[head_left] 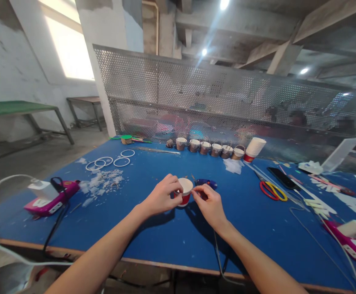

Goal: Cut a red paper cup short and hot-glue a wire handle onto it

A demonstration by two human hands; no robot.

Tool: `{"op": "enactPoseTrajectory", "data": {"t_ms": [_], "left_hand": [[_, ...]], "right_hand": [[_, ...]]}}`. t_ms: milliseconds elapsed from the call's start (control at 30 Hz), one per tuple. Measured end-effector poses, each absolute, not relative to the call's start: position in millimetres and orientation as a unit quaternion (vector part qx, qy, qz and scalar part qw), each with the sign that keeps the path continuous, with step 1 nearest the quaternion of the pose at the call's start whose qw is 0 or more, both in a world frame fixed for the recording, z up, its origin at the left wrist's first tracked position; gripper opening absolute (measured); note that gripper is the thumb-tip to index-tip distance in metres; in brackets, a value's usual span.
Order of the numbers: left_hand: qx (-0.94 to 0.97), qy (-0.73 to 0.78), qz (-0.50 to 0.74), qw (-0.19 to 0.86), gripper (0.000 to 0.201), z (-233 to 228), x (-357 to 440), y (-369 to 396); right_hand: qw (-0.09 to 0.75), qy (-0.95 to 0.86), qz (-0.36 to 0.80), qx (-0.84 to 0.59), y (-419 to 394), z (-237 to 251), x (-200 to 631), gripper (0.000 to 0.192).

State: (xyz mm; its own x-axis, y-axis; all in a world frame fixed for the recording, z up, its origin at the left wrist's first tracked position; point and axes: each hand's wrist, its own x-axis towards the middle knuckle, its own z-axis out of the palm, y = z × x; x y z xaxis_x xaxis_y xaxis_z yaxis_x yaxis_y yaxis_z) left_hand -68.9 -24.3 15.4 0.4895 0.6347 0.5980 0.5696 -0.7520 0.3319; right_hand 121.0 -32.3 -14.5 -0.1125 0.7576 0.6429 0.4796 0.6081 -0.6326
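"What is being held?"
"Your left hand (165, 194) has fingers and thumb curled against the left side of a red-and-white cup (185, 199), upright at the centre of the frame. Your right hand (208, 203) is bent at its right rim, thumb and forefinger close together; I can't tell whether they pinch anything."

"Anything inside the cup?"
"You can see a round white opening; contents, I can't make out. It's over a smooth blue table (156, 245)."

"And farther off?"
"Left of centre, you have flaky white scraps (102, 183), then thin white rings (99, 163). Beyond, across the upper middle, runs a row of small brown buckets (205, 148), whitish inside, whether filled or lined I can't tell. At its right end leans a stack of nested cups (255, 145), white above a red base. Behind stands a grey perforated metal panel (178, 90)."
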Motion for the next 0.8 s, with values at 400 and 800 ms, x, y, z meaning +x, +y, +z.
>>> {"op": "enactPoseTrajectory", "data": {"t_ms": [400, 800], "left_hand": [[0.867, 0.346, 0.347, 0.089, 0.015, 18.3, -75.0, -23.3], [0.88, 0.343, 0.325, 0.045, 0.018, 13.6, -75.1, -19.3]], "right_hand": [[0.51, -0.755, 0.126, -0.393, -30.9, -21.2, 121.5, 0.02], [0.479, -0.785, 0.087, -0.383, -32.2, -22.2, 118.8, 0.019]]}}
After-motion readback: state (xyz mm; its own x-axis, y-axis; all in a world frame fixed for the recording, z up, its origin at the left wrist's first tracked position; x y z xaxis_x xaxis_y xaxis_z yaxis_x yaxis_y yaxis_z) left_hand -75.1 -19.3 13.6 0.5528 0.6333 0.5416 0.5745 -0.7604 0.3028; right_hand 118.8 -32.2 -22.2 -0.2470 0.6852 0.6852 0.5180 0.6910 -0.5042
